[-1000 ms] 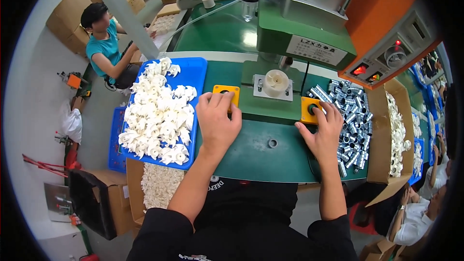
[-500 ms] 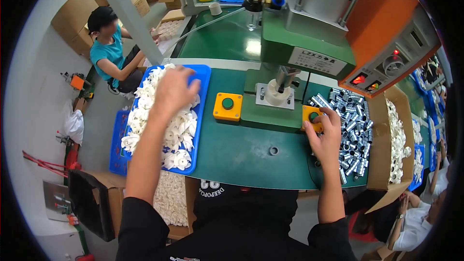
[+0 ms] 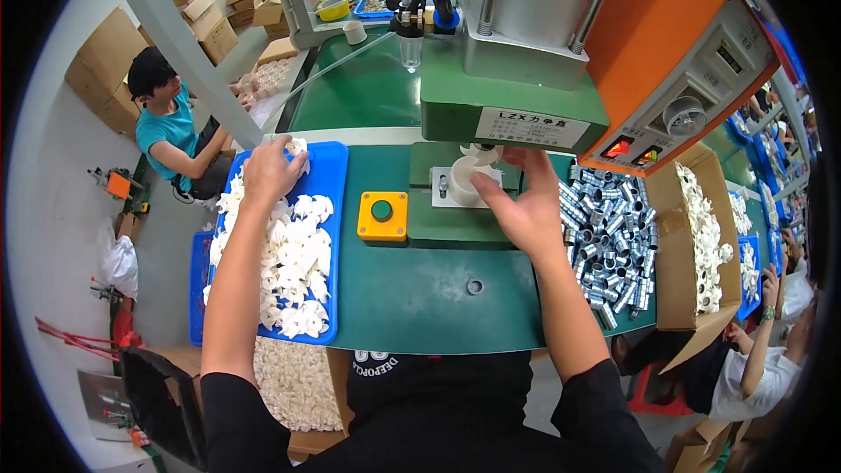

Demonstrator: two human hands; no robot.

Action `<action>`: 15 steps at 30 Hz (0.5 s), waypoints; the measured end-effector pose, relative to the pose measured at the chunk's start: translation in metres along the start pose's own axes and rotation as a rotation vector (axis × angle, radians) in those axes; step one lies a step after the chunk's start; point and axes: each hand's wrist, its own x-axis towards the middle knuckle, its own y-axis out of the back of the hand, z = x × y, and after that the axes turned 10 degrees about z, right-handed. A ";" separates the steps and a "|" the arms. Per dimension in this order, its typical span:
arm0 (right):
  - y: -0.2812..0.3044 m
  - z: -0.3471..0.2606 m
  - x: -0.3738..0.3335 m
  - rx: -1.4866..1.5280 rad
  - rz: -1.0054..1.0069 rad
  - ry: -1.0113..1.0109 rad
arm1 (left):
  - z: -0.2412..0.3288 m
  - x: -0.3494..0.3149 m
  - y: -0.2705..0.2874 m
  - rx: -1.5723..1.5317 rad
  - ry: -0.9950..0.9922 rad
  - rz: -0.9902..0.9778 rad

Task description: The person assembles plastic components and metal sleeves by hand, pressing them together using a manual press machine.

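Note:
My left hand [image 3: 272, 173] is closed at the far end of the blue tray [image 3: 333, 210], its fingertips on a white winged plastic part [image 3: 297, 147]. More such white parts [image 3: 298, 250] are heaped in the tray. My right hand [image 3: 532, 210] reaches under the green press head [image 3: 451, 114], thumb by the round white holder [image 3: 464, 186] on its metal plate. Its fingers curl around a white plastic part [image 3: 480, 155] just above that holder; the fingertips are partly hidden. A yellow button box [image 3: 382, 216] with a green button stands left of the press base [image 3: 429, 226].
Many shiny metal tubes [image 3: 613, 250] lie piled right of the press, beside a cardboard box [image 3: 679, 271] of white parts. One small grey ring [image 3: 474, 286] lies on the green table. An orange control box [image 3: 674, 52] overhangs at right. A co-worker [image 3: 175, 136] sits at far left.
My right hand has left the right-hand button box and moved in under the press head to the holder. My left hand has closed on a white part at the tray's far end.

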 end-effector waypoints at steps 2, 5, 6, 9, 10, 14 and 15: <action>-0.009 -0.005 0.004 -0.055 -0.024 0.000 | 0.002 0.004 -0.002 -0.014 -0.003 0.018; -0.010 -0.012 0.010 -0.108 -0.046 -0.047 | 0.005 0.011 -0.006 -0.039 -0.053 0.035; -0.007 -0.014 0.009 -0.118 -0.036 -0.049 | 0.008 0.013 -0.004 -0.089 -0.032 0.005; 0.008 -0.010 -0.003 -0.234 -0.029 0.026 | 0.014 0.016 -0.005 -0.194 -0.014 -0.025; 0.018 -0.004 -0.010 -0.228 -0.033 0.026 | 0.011 0.014 -0.003 -0.235 0.003 -0.022; 0.107 0.010 -0.028 -0.379 0.100 0.164 | 0.034 0.008 0.015 -0.377 -0.016 -0.026; 0.142 0.014 -0.025 -0.518 0.137 0.169 | 0.048 0.006 0.023 -0.509 -0.050 -0.051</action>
